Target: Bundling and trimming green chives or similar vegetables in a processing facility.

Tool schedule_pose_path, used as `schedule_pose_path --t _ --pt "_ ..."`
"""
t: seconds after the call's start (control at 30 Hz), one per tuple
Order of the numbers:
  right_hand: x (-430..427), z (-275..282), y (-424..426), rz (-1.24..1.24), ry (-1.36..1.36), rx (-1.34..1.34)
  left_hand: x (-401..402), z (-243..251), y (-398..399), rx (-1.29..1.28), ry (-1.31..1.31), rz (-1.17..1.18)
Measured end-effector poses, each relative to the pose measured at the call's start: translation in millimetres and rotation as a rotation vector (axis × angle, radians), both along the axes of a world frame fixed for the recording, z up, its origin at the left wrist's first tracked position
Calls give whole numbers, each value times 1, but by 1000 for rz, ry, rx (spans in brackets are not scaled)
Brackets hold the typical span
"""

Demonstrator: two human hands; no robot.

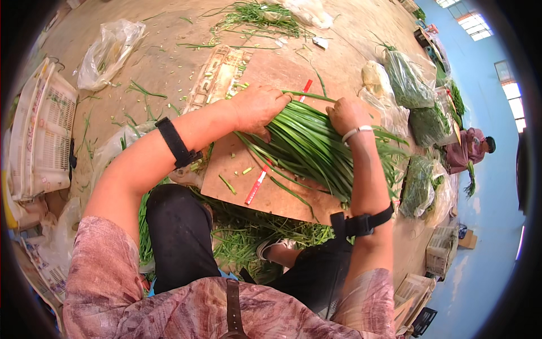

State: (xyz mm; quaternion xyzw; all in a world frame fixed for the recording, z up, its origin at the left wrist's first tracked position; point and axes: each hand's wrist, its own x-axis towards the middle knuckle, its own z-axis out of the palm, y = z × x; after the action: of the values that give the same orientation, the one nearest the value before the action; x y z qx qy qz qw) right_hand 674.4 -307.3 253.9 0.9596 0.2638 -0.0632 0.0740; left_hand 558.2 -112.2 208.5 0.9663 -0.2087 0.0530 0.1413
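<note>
A thick bundle of long green leafy stalks, like garlic chives, lies across a brown wooden board in front of me. My left hand is closed around the bundle's left end. My right hand is over its upper right part, fingers curled on a single stalk that stretches between both hands. A red strip with writing lies on the board and passes beneath the bundle. Short cut pieces and loose stalks lie on the board near it.
White plastic crates stand at the left. Clear bags of greens line the right side, near another person. A plastic bag and a pile of stalks lie on the floor. Cut greens lie below the board.
</note>
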Motion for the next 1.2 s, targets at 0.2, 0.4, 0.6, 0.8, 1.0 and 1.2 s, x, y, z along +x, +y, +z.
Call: schedule_pose_path --t 0.2,0.4,0.6,0.8,1.0,1.2 --pt "33 24 -33 -93 -168 -118 8 17 -4 -16 194 33" --pt "14 7 33 334 145 204 15 15 -3 4 260 18" --pt "5 -27 21 339 394 385 9 10 -5 -5 196 49" --pt "-12 -24 14 365 487 384 8 9 -6 0 161 63" --pt "-7 -38 16 431 473 478 -2 31 10 93 91 -57" --pt "-7 -34 8 416 339 420 -47 29 -19 355 -108 127"
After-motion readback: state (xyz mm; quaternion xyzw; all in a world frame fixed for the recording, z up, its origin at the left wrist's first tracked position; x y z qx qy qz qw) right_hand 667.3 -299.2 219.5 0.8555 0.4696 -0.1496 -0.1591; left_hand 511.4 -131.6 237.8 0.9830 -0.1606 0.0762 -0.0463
